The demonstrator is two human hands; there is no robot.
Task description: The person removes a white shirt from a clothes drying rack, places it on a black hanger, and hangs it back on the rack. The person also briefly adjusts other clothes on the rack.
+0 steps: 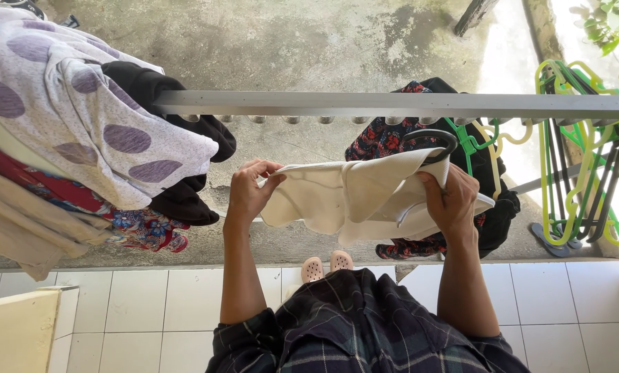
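Plaid-sleeved, our left hand (248,190) and right hand (451,200) both close on a cream garment (351,197), fitting it onto a black hanger (433,141). We judge it next needs hooking over the metal rail (392,103).

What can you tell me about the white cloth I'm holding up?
The white cloth is a cream, soft-looking garment, creased and folded over itself. It hangs just below the grey metal rail. The left hand pinches its left edge; the right hand grips its right side, where a black hanger pokes out.
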